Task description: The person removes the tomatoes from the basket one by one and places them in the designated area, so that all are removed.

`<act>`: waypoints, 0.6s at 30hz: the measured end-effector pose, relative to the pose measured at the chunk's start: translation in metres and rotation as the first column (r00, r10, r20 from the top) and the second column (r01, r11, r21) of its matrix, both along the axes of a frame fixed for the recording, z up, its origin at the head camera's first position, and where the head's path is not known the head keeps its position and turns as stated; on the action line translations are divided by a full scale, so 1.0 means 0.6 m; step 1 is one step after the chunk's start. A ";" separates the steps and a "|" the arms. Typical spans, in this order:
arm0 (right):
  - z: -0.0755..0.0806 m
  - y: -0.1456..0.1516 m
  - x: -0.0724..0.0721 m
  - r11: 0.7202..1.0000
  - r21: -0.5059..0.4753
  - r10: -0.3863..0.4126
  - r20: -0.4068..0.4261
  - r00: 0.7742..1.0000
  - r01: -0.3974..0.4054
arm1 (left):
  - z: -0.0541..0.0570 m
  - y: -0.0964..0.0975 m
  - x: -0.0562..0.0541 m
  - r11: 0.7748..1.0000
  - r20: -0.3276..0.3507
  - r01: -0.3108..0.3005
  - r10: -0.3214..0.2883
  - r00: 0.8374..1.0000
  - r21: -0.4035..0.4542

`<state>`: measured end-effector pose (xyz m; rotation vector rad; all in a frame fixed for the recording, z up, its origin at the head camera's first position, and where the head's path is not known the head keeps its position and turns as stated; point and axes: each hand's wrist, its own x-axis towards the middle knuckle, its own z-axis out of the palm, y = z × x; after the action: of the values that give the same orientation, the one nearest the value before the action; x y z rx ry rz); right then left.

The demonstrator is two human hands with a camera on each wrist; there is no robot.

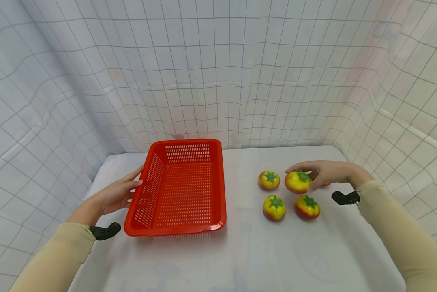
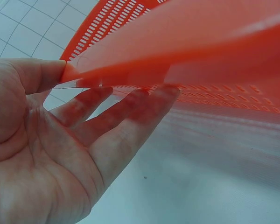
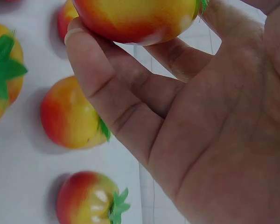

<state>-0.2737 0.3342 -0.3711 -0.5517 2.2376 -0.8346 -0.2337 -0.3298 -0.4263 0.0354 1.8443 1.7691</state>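
Note:
A red plastic basket (image 1: 183,182) with slotted walls stands on the left half of the table, nothing inside it. My left hand (image 1: 116,195) grips its left rim; in the left wrist view the thumb is on the rim and the fingers (image 2: 126,140) reach beneath it. At the right, my right hand (image 1: 324,172) holds a yellow-and-red toy tomato (image 1: 296,183) with a green leafy top, its fingers (image 3: 121,100) around the fruit. Close by lie similar tomatoes: one behind to the left (image 1: 268,181), one in front-left (image 1: 275,209), and one just in front (image 1: 307,208).
Another tomato (image 1: 326,183) shows partly behind the right hand. A white cover (image 1: 255,251) lies over the table. White curtains with a grid pattern (image 1: 211,81) enclose the back and both sides.

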 end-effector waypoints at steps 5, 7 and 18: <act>-0.006 0.030 0.006 0.999 -0.019 -0.033 0.012 0.999 0.033 | -0.002 0.001 -0.001 1.000 0.000 -0.002 0.002 1.000 -0.004; -0.009 0.040 0.008 0.998 -0.044 -0.037 0.010 0.999 0.037 | -0.002 0.001 -0.001 1.000 0.001 -0.003 0.003 1.000 -0.004; -0.023 0.084 0.028 0.995 -0.048 -0.094 -0.020 0.995 0.093 | 0.001 0.002 0.000 1.000 -0.004 0.000 0.000 1.000 -0.007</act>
<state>-0.2572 0.3845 -0.3848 -0.4826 2.2835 -0.9346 -0.2337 -0.3284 -0.4258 0.0360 1.8532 1.7636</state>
